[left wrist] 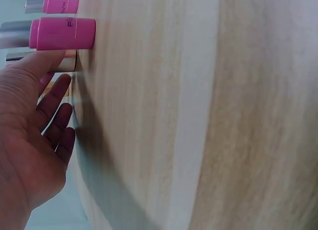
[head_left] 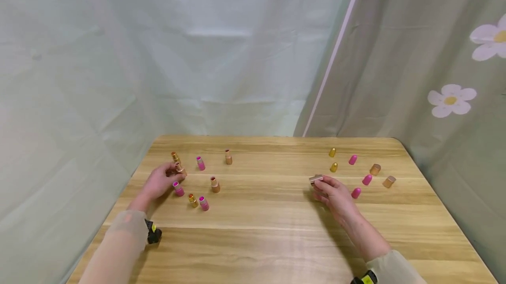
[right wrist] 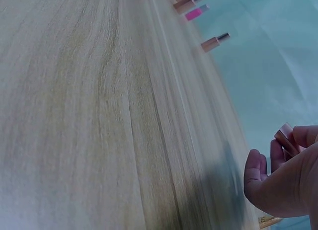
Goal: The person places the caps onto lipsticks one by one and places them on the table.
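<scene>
At the left of the table, my left hand (head_left: 159, 183) (left wrist: 35, 120) has its thumb and a fingertip at the base of an upright rose-gold tube (head_left: 180, 169) (left wrist: 67, 62), pinching it. A pink tube (head_left: 178, 189) (left wrist: 64, 33) stands just in front, partly hiding that tube in the left wrist view. My right hand (head_left: 336, 198) (right wrist: 288, 183) is raised above the table on the right, with a short rose-gold cap (head_left: 316, 180) (right wrist: 287, 139) pinched between thumb and fingers. The cap lies nearly sideways in the head view.
Around the left hand stand several uncapped tubes: gold (head_left: 193, 200), pink (head_left: 200, 163), and rose-gold (head_left: 215, 185). Right of the right hand are several caps: gold (head_left: 333, 152), pink (head_left: 367, 180), and rose-gold (head_left: 389, 182). Curtains hang behind the wooden table (head_left: 261, 205).
</scene>
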The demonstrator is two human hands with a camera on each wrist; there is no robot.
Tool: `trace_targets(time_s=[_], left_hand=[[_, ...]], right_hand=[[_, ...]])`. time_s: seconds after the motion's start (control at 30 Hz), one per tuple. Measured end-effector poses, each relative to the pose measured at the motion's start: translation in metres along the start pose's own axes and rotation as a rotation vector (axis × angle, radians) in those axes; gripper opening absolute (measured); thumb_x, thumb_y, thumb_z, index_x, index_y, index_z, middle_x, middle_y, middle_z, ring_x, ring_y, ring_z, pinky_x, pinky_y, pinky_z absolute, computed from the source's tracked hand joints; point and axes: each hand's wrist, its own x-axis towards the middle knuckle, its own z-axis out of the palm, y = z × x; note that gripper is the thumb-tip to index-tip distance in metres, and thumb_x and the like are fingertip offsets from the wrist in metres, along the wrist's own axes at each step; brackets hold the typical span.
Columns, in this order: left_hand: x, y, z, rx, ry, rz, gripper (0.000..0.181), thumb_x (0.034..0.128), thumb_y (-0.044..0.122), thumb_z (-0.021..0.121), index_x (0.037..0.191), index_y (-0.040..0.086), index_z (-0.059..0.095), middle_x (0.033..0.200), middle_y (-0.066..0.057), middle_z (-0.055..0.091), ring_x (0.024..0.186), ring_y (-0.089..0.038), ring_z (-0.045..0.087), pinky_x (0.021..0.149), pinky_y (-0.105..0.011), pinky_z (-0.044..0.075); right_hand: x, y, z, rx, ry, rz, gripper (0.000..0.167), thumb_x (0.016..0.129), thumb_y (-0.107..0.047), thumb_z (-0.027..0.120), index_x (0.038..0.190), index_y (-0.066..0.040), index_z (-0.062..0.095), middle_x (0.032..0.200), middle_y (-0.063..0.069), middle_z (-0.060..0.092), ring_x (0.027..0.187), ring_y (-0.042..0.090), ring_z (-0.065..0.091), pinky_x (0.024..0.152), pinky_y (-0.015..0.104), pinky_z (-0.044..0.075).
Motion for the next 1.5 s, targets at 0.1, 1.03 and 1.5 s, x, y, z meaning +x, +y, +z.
trace_targets(time_s=[0.1, 1.03, 1.5], left_hand=[[-0.004, -0.001, -0.005, -0.014, 0.024, -0.012, 0.035, 0.0971, 0.021, 0.073, 0.118, -0.005, 0.062, 0.114, -0.021, 0.066, 0.106, -0.034, 0.060, 0.093, -0.045, 0.046], [-0.029, 0.160, 0.003, -0.035, -0.071, 0.194, 0.024, 0.0947, 0.022, 0.072, 0.113, 0.011, 0.061, 0.115, -0.006, 0.066, 0.111, -0.029, 0.061, 0.096, -0.052, 0.048], [-0.035, 0.204, 0.060, -0.134, -0.173, 0.293, 0.017, 0.0931, 0.017, 0.075, 0.109, 0.017, 0.070, 0.103, 0.005, 0.069, 0.101, -0.018, 0.062, 0.091, -0.048, 0.051]], right_hand=[[0.000, 0.000, 0.001, 0.004, 0.002, 0.003, 0.025, 0.103, -0.010, 0.061, 0.126, 0.000, 0.058, 0.102, -0.006, 0.070, 0.106, 0.016, 0.065, 0.101, 0.039, 0.051], [0.000, -0.005, 0.000, 0.003, 0.008, -0.017, 0.025, 0.103, -0.013, 0.063, 0.125, -0.001, 0.058, 0.102, -0.006, 0.069, 0.105, 0.015, 0.064, 0.102, 0.041, 0.050], [-0.003, -0.007, 0.010, 0.040, 0.053, -0.054, 0.032, 0.103, -0.011, 0.062, 0.130, 0.003, 0.053, 0.106, -0.004, 0.066, 0.099, 0.010, 0.066, 0.102, 0.040, 0.051]])
